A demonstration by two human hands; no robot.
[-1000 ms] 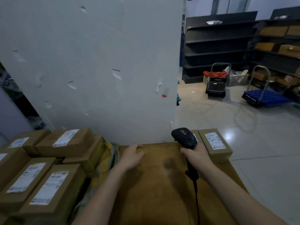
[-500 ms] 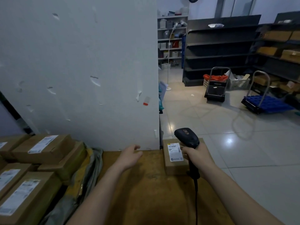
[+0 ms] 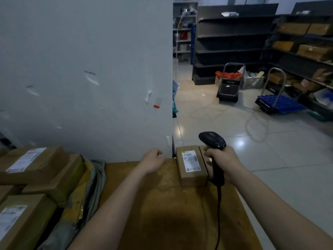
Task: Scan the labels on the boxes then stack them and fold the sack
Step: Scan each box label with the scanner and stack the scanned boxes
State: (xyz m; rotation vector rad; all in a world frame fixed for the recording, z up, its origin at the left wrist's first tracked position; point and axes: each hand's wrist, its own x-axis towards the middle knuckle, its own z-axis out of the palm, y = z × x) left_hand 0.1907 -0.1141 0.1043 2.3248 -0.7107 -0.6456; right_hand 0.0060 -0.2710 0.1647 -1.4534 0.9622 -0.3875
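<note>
Head camera: right hand (image 3: 223, 164) grips the barcode scanner (image 3: 212, 140) just right of the cardboard box (image 3: 193, 178), left hand (image 3: 153, 160) relaxed and empty; best to tip the nose steadily onto its label (image 3: 190, 160).

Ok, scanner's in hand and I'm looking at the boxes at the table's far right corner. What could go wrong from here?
1. The labelled box and the second box beside it sit near the table corner; the right hand could nudge one off.
2. The scanner has its cable trailing over the tabletop; it may snag.
3. The sack appears pinned under the box pile; pulling it could topple them.
</note>
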